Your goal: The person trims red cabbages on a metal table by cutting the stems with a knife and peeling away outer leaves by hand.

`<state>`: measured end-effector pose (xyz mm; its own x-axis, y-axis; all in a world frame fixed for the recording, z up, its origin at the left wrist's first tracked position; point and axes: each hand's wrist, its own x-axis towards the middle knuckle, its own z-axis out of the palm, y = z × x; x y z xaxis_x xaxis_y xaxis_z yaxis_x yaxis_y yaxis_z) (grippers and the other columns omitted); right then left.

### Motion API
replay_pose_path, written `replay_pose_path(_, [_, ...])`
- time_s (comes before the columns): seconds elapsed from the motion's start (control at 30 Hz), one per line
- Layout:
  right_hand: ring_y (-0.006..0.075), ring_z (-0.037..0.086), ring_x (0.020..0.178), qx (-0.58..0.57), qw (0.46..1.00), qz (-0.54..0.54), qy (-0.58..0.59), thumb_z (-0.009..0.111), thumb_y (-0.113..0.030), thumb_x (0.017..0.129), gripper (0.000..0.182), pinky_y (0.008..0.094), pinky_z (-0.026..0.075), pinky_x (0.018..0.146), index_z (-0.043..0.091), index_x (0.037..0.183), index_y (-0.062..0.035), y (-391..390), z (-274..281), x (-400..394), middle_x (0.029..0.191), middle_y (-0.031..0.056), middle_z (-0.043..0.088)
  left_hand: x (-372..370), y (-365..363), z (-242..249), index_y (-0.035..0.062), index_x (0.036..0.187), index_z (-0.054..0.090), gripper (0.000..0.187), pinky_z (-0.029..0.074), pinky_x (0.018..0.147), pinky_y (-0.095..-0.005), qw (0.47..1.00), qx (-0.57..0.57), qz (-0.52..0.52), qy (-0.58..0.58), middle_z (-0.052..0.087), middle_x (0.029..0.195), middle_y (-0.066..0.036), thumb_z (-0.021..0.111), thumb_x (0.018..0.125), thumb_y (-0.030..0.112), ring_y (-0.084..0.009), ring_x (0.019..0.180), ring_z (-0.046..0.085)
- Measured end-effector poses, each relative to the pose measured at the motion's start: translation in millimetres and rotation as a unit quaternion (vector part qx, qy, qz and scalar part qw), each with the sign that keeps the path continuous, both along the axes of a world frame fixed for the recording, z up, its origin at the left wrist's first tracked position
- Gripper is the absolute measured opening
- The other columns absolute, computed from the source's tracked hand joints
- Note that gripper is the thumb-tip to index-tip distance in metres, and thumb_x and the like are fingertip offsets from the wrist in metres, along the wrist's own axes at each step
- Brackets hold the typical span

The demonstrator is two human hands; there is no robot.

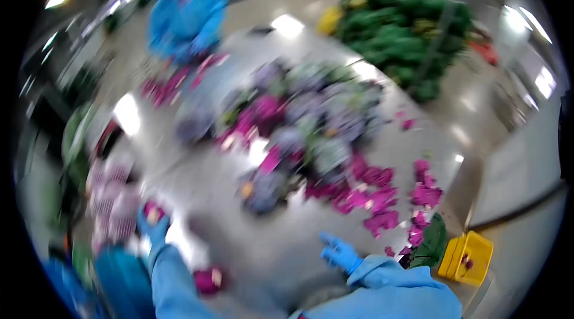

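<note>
A small trimmed red cabbage [155, 214] sits in the fingers of my blue-gloved left hand [153, 229], at the table's left edge beside pale mesh-wrapped items. Above the metal table near its front hovers my right hand [339, 253], also gloved in blue; its fingers are apart and nothing is in it. Another red cabbage [208, 281] lies by my left forearm. Beyond both hands spreads a heap of purple-grey cabbages [311, 110] with outer leaves. Loose magenta leaves [380, 199] are scattered to the right of the heap. Motion blurs the finer detail.
White-pink mesh-wrapped items [113, 199] are piled at the left. A yellow bin [469, 259] stands off the right corner. Across the metal table [239, 241], a person in blue [188, 14] works near loose leaves. A large green stack [394, 26] rises behind the far right edge.
</note>
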<state>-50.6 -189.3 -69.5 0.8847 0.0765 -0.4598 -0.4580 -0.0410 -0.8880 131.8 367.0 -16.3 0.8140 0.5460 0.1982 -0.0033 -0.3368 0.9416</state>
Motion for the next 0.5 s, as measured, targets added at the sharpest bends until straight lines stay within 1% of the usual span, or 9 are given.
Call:
replay_pose_path(0.07, [0.0069, 0.053, 0.061, 0.015, 1.0, 0.003, 0.011, 0.06, -0.02, 0.09, 0.056, 0.0219, 0.047, 0.058, 0.041, 0.142, -0.0147, -6, -2, 6, 0.086, 0.0014, 0.064, 22, 84, -72, 0.0083, 0.133, 0.043, 0.089, 0.05, 0.086, -0.0344, 0.997, -0.02, 0.072, -0.018, 0.053, 0.118, -0.011, 0.076, 0.05, -0.002, -0.0256, 0.1, 0.057])
replay_pose_path(0.1, [0.0068, 0.052, 0.061, 0.033, 0.998, 0.017, 0.043, 0.059, -0.017, 0.091, 0.053, 0.0205, 0.046, 0.058, 0.042, 0.141, -0.0134, -5, 1, 4, 0.087, 0.0018, 0.065, 21, 104, -80, 0.0063, 0.135, 0.041, 0.093, 0.044, 0.096, -0.0338, 0.986, 0.088, 0.138, 0.021, 0.052, 0.122, -0.012, 0.078, 0.049, 0.002, -0.0271, 0.106, 0.054])
replay_pose_path(0.17, [0.0063, 0.053, 0.061, 0.031, 0.998, 0.016, 0.061, 0.06, -0.019, 0.091, 0.054, 0.0206, 0.047, 0.058, 0.042, 0.141, -0.0138, -7, -1, 5, 0.089, 0.0022, 0.066, 17, 114, -78, 0.0034, 0.135, 0.04, 0.095, 0.038, 0.102, -0.034, 0.966, 0.15, 0.199, 0.059, 0.05, 0.124, -0.013, 0.08, 0.049, 0.004, -0.028, 0.112, 0.051])
replay_pose_path(0.2, [0.0062, 0.053, 0.061, 0.028, 0.997, 0.015, 0.067, 0.06, -0.019, 0.09, 0.052, 0.0208, 0.047, 0.058, 0.044, 0.14, -0.0138, -10, -3, 7, 0.088, 0.0025, 0.066, 13, 112, -72, 0.0014, 0.135, 0.04, 0.096, 0.038, 0.102, -0.0354, 0.966, 0.13, 0.206, 0.082, 0.05, 0.125, -0.015, 0.081, 0.049, 0.006, -0.0287, 0.114, 0.051])
replay_pose_path(0.23, [0.0061, 0.054, 0.061, 0.024, 0.997, 0.016, 0.075, 0.061, -0.019, 0.09, 0.051, 0.021, 0.048, 0.058, 0.046, 0.139, -0.0137, -7, -2, 7, 0.088, 0.0028, 0.067, 12, 129, -83, 0.0026, 0.137, 0.04, 0.096, 0.038, 0.102, -0.0361, 0.986, 0.005, 0.152, 0.064, 0.051, 0.126, -0.016, 0.082, 0.05, 0.008, -0.0298, 0.116, 0.05])
replay_pose_path(0.3, [0.0063, 0.055, 0.061, 0.018, 0.995, 0.01, 0.094, 0.061, -0.019, 0.09, 0.047, 0.0214, 0.049, 0.058, 0.05, 0.136, -0.0135, -5, -1, 9, 0.088, 0.0034, 0.067, 9, 143, -101, 0.003, 0.139, 0.038, 0.096, 0.038, 0.101, -0.0372, 0.959, 0.165, 0.231, 0.019, 0.052, 0.126, -0.019, 0.084, 0.055, 0.013, -0.0318, 0.116, 0.05])
replay_pose_path(0.37, [0.0069, 0.056, 0.061, 0.004, 0.994, -0.008, 0.108, 0.061, -0.018, 0.09, 0.043, 0.0216, 0.049, 0.057, 0.054, 0.132, -0.0132, 0, 9, 10, 0.086, 0.0041, 0.067, -2, 147, -91, 0.0036, 0.14, 0.036, 0.097, 0.037, 0.102, -0.0377, 0.94, 0.203, 0.252, 0.11, 0.049, 0.131, -0.022, 0.085, 0.058, 0.019, -0.0349, 0.119, 0.048])
replay_pose_path(0.43, [0.0072, 0.055, 0.06, 0.011, 0.996, -0.02, 0.092, 0.061, -0.02, 0.089, 0.041, 0.0225, 0.049, 0.056, 0.057, 0.129, -0.0131, 0, -1, 7, 0.084, 0.0032, 0.067, -10, 143, -82, 0.0048, 0.145, 0.027, 0.107, 0.031, 0.109, -0.0403, 0.965, 0.16, 0.181, 0.104, 0.038, 0.141, -0.024, 0.087, 0.059, 0.029, -0.0384, 0.129, 0.038])
replay_pose_path(0.5, [0.0075, 0.055, 0.059, 0.015, 0.996, -0.028, 0.079, 0.061, -0.02, 0.089, 0.039, 0.0224, 0.049, 0.055, 0.058, 0.127, -0.0131, -1, 0, 6, 0.083, 0.0032, 0.067, -20, 88, -32, 0.0043, 0.145, 0.024, 0.108, 0.028, 0.111, -0.0409, 0.905, 0.23, 0.283, 0.22, 0.035, 0.143, -0.025, 0.086, 0.061, 0.03, -0.0382, 0.131, 0.035])
